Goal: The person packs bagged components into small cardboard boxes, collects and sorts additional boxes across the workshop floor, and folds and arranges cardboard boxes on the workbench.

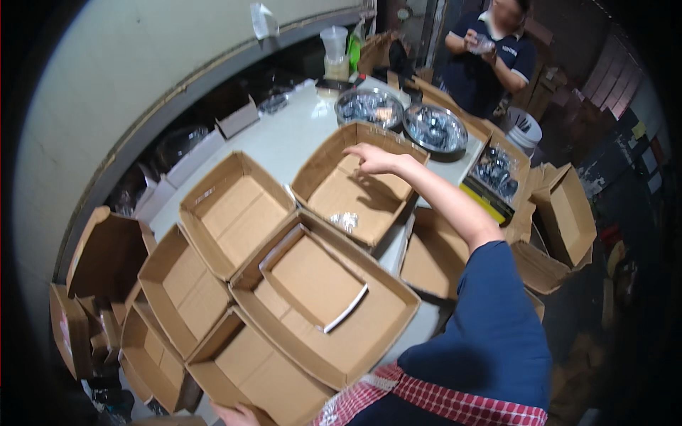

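My right hand [373, 157] reaches over an open cardboard box [323, 186] near the table's far side. Its index finger is stretched out, and I see nothing held in it. A small clear plastic packet [345, 221] lies on that box's floor, by the near wall. At the lower edge of the view my left hand [236, 414] is partly cut off, with its fingers at the near wall of another open cardboard box [259, 373]. Between them stands a larger box [383, 319] with a smaller cardboard tray [312, 277] inside it.
More open boxes [231, 206] stand to the left. Two round metal trays [435, 129] of small dark parts sit at the back, near a box of packets [495, 174]. A white bucket [524, 131] stands beyond. Across the table, a person [490, 60] holds a clear item.
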A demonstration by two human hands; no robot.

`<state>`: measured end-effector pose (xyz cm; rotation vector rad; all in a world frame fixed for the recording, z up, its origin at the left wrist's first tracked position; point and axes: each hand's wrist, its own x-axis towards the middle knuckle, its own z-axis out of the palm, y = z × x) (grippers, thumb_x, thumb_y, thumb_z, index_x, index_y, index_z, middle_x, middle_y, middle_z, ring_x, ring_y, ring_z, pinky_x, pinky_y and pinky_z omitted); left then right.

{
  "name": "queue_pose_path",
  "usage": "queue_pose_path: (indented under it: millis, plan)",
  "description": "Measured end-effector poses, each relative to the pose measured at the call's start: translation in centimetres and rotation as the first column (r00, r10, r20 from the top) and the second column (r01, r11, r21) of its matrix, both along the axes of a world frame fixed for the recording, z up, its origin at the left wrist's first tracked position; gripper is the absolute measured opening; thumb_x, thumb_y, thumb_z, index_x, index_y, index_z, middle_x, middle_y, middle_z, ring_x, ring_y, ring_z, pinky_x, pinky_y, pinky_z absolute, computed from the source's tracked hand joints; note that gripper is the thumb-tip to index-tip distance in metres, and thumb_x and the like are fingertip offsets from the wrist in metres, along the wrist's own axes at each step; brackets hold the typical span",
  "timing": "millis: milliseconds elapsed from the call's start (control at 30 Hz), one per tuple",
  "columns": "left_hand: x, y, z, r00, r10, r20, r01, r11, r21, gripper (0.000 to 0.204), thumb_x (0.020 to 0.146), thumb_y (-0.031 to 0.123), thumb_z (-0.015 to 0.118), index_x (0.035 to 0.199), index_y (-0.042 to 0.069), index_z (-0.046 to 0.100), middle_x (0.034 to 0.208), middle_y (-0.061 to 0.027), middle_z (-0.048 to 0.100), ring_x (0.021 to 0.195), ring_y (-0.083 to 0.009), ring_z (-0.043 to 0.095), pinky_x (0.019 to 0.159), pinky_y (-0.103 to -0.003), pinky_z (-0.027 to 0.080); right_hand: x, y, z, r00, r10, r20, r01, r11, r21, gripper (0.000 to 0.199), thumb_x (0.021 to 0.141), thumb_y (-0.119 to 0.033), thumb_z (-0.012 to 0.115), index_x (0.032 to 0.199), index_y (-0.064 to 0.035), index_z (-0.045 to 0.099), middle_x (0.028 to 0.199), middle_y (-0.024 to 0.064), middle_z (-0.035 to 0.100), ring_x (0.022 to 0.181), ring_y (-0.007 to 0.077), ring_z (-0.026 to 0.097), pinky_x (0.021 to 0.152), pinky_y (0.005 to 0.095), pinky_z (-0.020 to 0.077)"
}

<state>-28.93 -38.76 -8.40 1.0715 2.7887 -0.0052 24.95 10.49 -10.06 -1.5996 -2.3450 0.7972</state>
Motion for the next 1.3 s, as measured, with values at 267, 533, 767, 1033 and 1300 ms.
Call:
queue_pose_path:
  millis: [267, 533, 767, 1033, 1300]
  plan:
    - [-2.4, -0.3, -4.2, 0.972, -0.196, -0.132, 0.224, 0.943, 0.248, 0.073, 0.087, 0.011, 0.062, 0.148, -0.005, 0.027, 0.142, -0.0299, 0.047, 0.119, -0.0464, 0.054, 0.095, -0.051, 0.048, -8.9, -10.1, -6.9, 0.898, 0.155, 0.412, -0.168, 0.986, -0.005, 0.054, 0.089, -0.034, 0.062, 0.139, -0.0165, 0.051, 0.138, 0.0214, 0.053, 0.118, 0.0441, 0.057, 0.096, 0.0474, 0.0508]
    - [-3.6, -2.3, -5.2, 0.953, -0.245, -0.177, 0.292, 0.898, 0.328, 0.072, 0.089, 0.016, 0.063, 0.148, -0.004, 0.027, 0.139, -0.0312, 0.049, 0.115, -0.0479, 0.057, 0.093, -0.052, 0.049, -8.6, -9.9, -7.1, 0.995, 0.031, 0.09, -0.016, 0.986, -0.166, 0.026, 0.084, -0.015, 0.06, 0.107, -0.0061, 0.067, 0.088, 0.0187, 0.07, 0.085, 0.0321, 0.071, 0.073, 0.0425, 0.058]
    - [-2.6, -1.4, -3.3, 0.985, -0.17, -0.004, 0.165, 0.947, 0.275, 0.072, 0.09, 0.015, 0.062, 0.149, -0.004, 0.026, 0.137, -0.0309, 0.05, 0.118, -0.0473, 0.056, 0.095, -0.051, 0.048, -5.2, -12.1, -4.0, 0.279, -0.601, -0.749, 0.126, 0.796, -0.592, 0.021, 0.088, -0.004, 0.066, 0.109, -0.0006, 0.065, 0.087, 0.0126, 0.069, 0.07, 0.0225, 0.07, 0.059, 0.0349, 0.0617]
    - [-3.0, -1.1, -4.5, 0.973, -0.226, -0.053, 0.229, 0.895, 0.382, 0.075, 0.088, 0.012, 0.065, 0.149, -0.006, 0.026, 0.14, -0.0327, 0.045, 0.125, -0.0476, 0.049, 0.1, -0.049, 0.045, -1.7, -12.1, -7.4, -0.062, -0.712, -0.699, -0.206, 0.695, -0.689, 0.025, 0.101, -0.03, 0.057, 0.102, -0.006, 0.065, 0.081, 0.0079, 0.063, 0.064, 0.0151, 0.062, 0.049, 0.031, 0.0511]
    - [-3.9, -2.1, -5.3, 0.971, -0.219, -0.094, 0.239, 0.876, 0.418, 0.078, 0.088, 0.01, 0.067, 0.151, -0.003, 0.022, 0.147, -0.0304, 0.036, 0.124, -0.0491, 0.05, 0.098, -0.052, 0.047, -9.6, -13.2, -8.0, 0.94, -0.203, 0.274, 0.263, 0.943, -0.205, 0.067, 0.084, -0.019, 0.066, 0.142, -0.0017, 0.038, 0.124, 0.0258, 0.064, 0.114, 0.0384, 0.063, 0.095, 0.0451, 0.0498]
